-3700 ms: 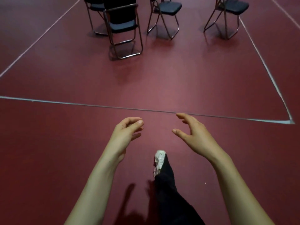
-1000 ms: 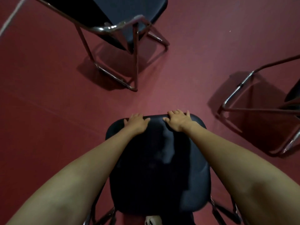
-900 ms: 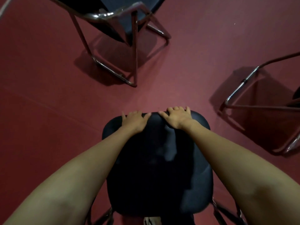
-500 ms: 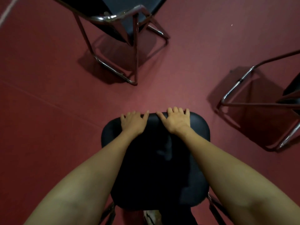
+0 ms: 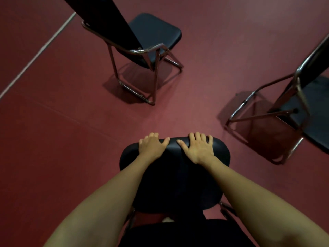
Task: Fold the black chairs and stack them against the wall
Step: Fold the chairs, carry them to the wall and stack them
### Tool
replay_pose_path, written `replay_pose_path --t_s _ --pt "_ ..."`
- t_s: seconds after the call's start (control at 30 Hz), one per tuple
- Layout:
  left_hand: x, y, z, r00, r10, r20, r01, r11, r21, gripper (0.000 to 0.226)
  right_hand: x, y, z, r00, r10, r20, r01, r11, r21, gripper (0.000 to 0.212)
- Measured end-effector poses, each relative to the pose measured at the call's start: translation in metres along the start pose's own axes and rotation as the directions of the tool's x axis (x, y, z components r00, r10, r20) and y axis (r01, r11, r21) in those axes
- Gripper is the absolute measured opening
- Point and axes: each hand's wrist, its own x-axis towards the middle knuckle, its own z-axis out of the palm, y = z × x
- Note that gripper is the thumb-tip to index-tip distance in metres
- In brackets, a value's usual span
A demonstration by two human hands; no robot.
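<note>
Underfoot, red floor [image 5: 53, 157], white line [image 5: 35, 57], blk chairs [image 5: 154, 31]

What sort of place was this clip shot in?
Probably a sports or multipurpose hall: a dark red floor with a painted white line, and loose black folding chairs with metal frames.

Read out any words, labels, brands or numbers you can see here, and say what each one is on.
None: the near chair under the left hand and right hand, the far chair, the right-side chair and the red floor show no lettering; the floor's pale line is plain.
</note>
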Motion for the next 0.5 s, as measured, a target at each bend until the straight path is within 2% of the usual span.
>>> replay_pose_path --t_s 0.23,0.5 --pt "-0.068 -0.005 -0.006 0.998 0.063 0.023 -0.064 0.998 0.015 0.065 -0.073 -0.001 -0.008 0.999 -0.021 0.045 0.022 1.000 -0.018 0.071" --pt "-0.137 -0.010 -0.009 0.993 0.087 0.086 -0.091 0.995 0.049 0.063 -0.129 -0.007 -0.029 0.963 0.028 0.269 0.006 0.992 -0.125 0.074"
